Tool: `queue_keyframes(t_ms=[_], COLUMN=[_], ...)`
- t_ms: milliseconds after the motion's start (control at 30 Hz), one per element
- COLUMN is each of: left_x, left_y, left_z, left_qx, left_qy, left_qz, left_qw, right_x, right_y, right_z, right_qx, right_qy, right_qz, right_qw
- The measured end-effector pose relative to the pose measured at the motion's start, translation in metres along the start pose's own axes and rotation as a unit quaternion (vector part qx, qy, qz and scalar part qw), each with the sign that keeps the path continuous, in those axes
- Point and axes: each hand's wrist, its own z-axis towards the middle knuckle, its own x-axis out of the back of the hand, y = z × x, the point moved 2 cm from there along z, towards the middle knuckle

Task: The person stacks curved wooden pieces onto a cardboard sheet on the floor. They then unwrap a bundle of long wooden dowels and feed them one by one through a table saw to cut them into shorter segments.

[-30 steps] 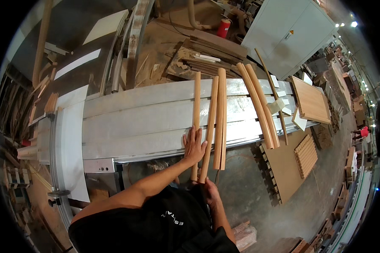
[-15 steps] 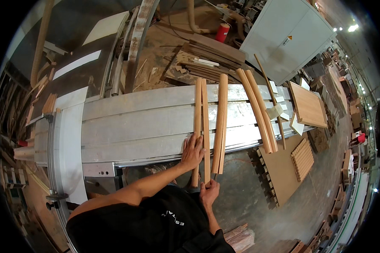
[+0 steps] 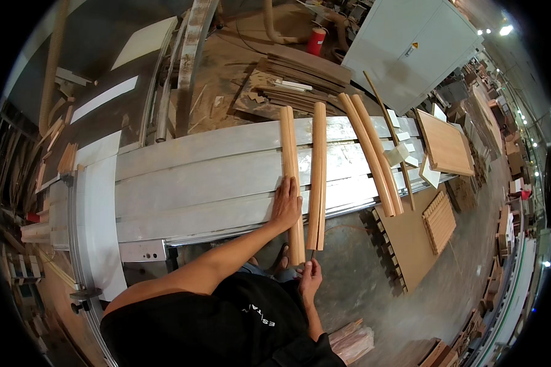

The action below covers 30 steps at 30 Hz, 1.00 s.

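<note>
Table (image 3: 196, 177): the long grey metal table runs left to right in front of you, its near edge just ahead of your body, its slats bare on the left half.
Cabinet (image 3: 404, 49): a pale grey cabinet stands far right, beyond the table.
Scrap pile (image 3: 294, 85): dark boards and offcuts lie on the dusty floor past the far edge of the table.
Panel (image 3: 444, 144): a flat wooden panel rests on the right end of the table.
Slatted piece (image 3: 439, 220): it lies on the floor below that right end.
Curved pair (image 3: 373, 153): two bent wooden rails lie side by side, slanting across the table, right of your work.
Left rail (image 3: 291, 177): it lies across the table from far to near, its near end overhanging the edge.
Right rail (image 3: 317, 171): it lies just beside the left rail, nearly parallel, also overhanging.
Left hand (image 3: 286, 205): your left hand lies flat and spread, palm down on the left rail near the table's near edge.
Right hand (image 3: 310, 276): your right hand is pinched narrow just under the near end of the right rail; you cannot tell what it grips.
Extinguisher (image 3: 315, 40): a red one stands far off on the floor.
</note>
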Motion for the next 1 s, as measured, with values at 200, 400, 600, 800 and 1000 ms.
queue_keyframes(t_ms=[200, 400, 600, 800, 1000], left_x=[-0.039, -0.065, -0.104, -0.137, -0.148], left_y=[0.021, 0.049, 0.072, 0.099, 0.102], left_z=[0.037, 0.066, 0.104, 0.140, 0.157], left_qx=[0.002, -0.016, -0.041, -0.037, -0.049], left_qy=[-0.012, -0.048, -0.090, -0.090, -0.077], left_qz=[0.000, -0.030, -0.020, -0.035, -0.011], left_qw=[1.000, 0.998, 0.995, 0.995, 0.996], right_x=[0.009, 0.039, 0.073, 0.102, 0.115], right_y=[-0.023, -0.049, -0.081, -0.087, -0.098], right_z=[0.028, 0.086, 0.132, 0.177, 0.219], right_qx=[-0.156, -0.096, -0.062, -0.053, -0.082], right_qy=[-0.032, 0.004, 0.020, -0.001, 0.105], right_qz=[0.218, 0.238, 0.240, 0.237, 0.334], right_qw=[0.963, 0.966, 0.969, 0.970, 0.933])
